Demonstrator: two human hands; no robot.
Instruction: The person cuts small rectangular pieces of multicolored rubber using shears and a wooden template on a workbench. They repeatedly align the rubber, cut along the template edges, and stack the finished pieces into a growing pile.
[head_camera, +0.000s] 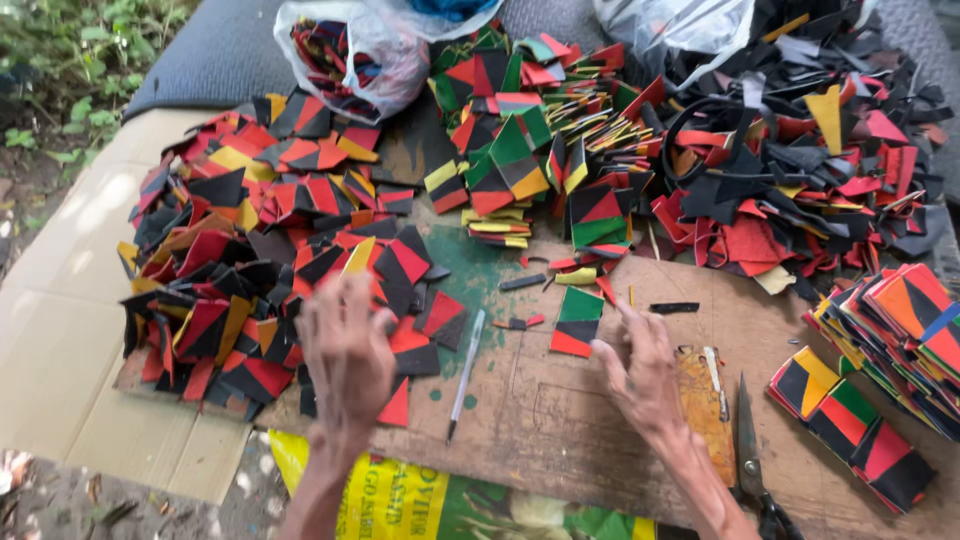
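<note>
- Head view, hidden or unclear: the left hand (345, 352) is blurred, its fingers spread, its fingertips over the near edge of the pile of red and black pieces (260, 260) at nine o'clock; whether it touches them I cannot tell.
- The right hand (645, 375) is also soft-edged, fingers spread and holding nothing, just beside a flat green, black and red piece (577, 320) at its eleven o'clock.
- The scissors (752, 465) at five o'clock are cut off by the bottom edge; the clear bags (385, 45) at twelve o'clock only half show their contents.
- Materials and shapes: the pieces are thin, flat, angular sheets, loose at left and neatly stacked (880, 390) at three o'clock.
- A worn wooden board (560, 420) with green paint stains bears a slim pen (465, 375) between the hands and a rusty blade holder (705, 400) beside the right wrist.
- Black offcuts (800, 150) heap at two o'clock; pale cardboard (60, 340) lies underneath at left.
</note>
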